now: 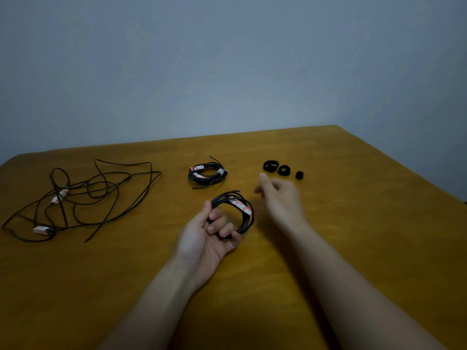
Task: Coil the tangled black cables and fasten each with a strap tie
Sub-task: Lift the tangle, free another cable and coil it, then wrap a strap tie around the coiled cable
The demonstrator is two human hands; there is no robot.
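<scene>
My left hand (209, 238) grips a coiled black cable (246, 210) with red-and-white labels, palm up, fingers curled round the loops just above the table. My right hand (280, 198) hovers to the right of the coil, blurred, fingers loosely extended and holding nothing, a short way in front of three rolled black strap ties (283, 170). A second coiled cable (206, 174), bound with a grey strap, lies farther back. A loose tangle of black cables (83, 198) with labels is spread over the table's left side.
The wooden table (353, 223) ends at a far edge against a plain grey wall. Its right edge slants away at the far right.
</scene>
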